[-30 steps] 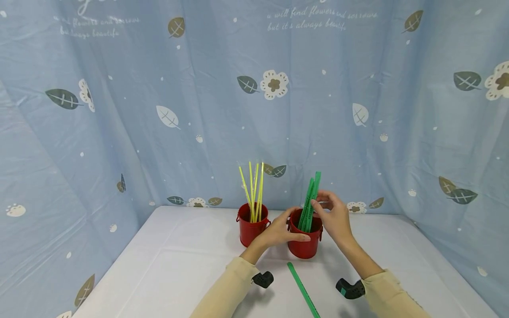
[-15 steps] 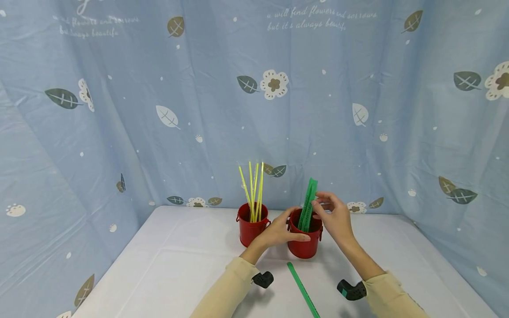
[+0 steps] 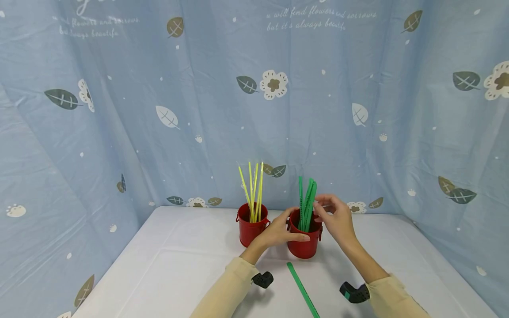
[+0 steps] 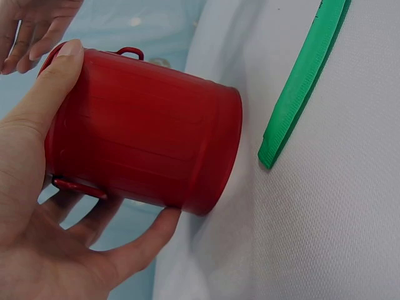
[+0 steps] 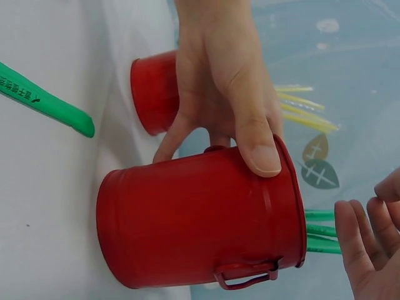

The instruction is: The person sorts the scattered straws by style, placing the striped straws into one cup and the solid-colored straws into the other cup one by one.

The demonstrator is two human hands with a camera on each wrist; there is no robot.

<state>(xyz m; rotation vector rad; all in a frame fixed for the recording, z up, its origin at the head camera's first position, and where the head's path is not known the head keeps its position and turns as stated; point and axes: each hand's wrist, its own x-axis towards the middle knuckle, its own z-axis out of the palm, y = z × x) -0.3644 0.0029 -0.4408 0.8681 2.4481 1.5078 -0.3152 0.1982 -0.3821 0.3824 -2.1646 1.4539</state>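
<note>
My left hand [image 3: 276, 230] grips the right red bucket [image 3: 302, 248], thumb over the near rim and fingers round its left side. Several slim green sticks [image 3: 308, 201] with dark print stand inside, leaning at slightly different angles. Close to their right side is my right hand [image 3: 339, 221], fingers loosely bent and thumb apart. In the right wrist view, that hand [image 5: 375, 244] appears beyond the bucket mouth and seems to hold nothing. Another green stick [image 3: 303, 289] lies on the table in front of the bucket.
A second red bucket [image 3: 250, 234] with several thin yellow sticks [image 3: 256, 190], some in clear film, stands left of the first. The white table [image 3: 167, 269] meets a blue patterned curtain [image 3: 214, 110] behind and at the sides.
My right hand first lowered a green stick into the bucket, then let go and drew slightly right. The green sticks have spread apart, one leaning left. My left hand stayed put.
</note>
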